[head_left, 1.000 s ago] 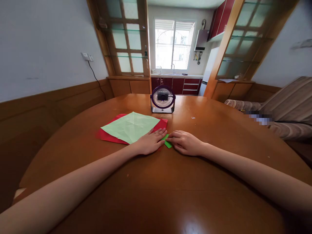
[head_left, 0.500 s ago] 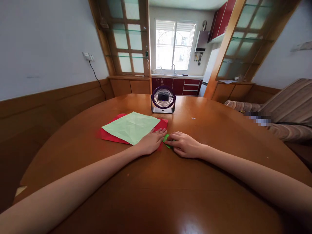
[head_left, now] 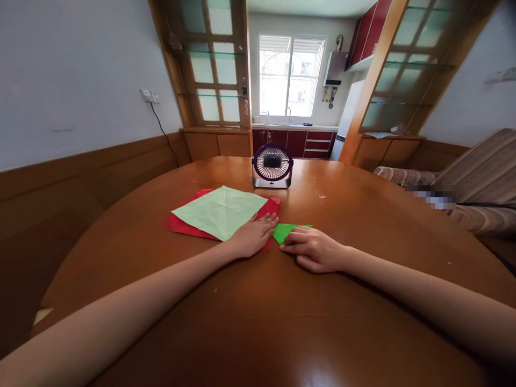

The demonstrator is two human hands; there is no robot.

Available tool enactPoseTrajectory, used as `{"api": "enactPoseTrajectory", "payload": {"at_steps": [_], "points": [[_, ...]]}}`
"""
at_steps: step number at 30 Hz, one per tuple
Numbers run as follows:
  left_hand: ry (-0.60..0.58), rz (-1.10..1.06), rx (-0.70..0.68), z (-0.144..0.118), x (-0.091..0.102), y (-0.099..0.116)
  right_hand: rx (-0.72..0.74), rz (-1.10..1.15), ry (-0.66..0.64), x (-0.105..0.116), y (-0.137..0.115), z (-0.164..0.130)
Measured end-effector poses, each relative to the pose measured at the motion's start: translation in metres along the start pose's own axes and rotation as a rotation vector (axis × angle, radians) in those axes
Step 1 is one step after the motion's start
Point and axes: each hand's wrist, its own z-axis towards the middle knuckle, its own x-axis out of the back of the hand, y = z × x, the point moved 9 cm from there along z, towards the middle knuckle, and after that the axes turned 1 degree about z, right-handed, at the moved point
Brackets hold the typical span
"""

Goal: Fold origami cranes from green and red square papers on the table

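My left hand (head_left: 255, 236) lies flat with fingers stretched out, over the right corner of a pale green creased sheet of paper (head_left: 221, 210) and the red paper (head_left: 192, 230) under it. Just to the right, a small bright green folded paper (head_left: 283, 231) rests on the table, its left end close to my left fingertips. My right hand (head_left: 316, 248) has its fingers curled down on the lower edge of this green paper and covers part of it. How the thumb sits on the paper cannot be made out.
A small purple desk fan (head_left: 273, 164) stands on the wooden table (head_left: 258, 317) beyond the papers. A white scrap (head_left: 322, 196) lies to its right. A striped armchair (head_left: 479, 177) stands at the right, and a wall with a plugged-in cord (head_left: 161, 126) is at the left.
My right hand has shifted right and a little nearer to me, uncovering more of the bright green paper. My left hand stays nearly in place on the papers.
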Motion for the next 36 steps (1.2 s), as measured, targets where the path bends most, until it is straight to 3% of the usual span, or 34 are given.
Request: {"api": "enactPoseTrajectory", "payload": {"at_steps": [4,8,12,15,25,36], "points": [[0.022,0.095,-0.024,-0.001,0.001,0.005,-0.042,0.079,0.076,0.01,0.001,-0.006],[0.043,0.139,-0.003,-0.003,0.002,0.011,-0.205,0.057,0.154,0.013,0.017,-0.008],[0.066,0.156,0.018,-0.004,0.001,0.013,-0.394,0.035,0.076,-0.003,0.035,-0.008],[0.07,0.163,0.023,-0.004,0.0,0.011,-0.45,0.015,0.018,-0.013,0.041,-0.009],[0.042,0.121,0.046,-0.006,-0.001,0.012,-0.394,0.083,-0.143,-0.03,0.046,-0.013],[-0.026,0.066,0.031,-0.009,0.002,0.012,-0.366,-0.011,-0.169,-0.026,0.041,-0.01]]}}
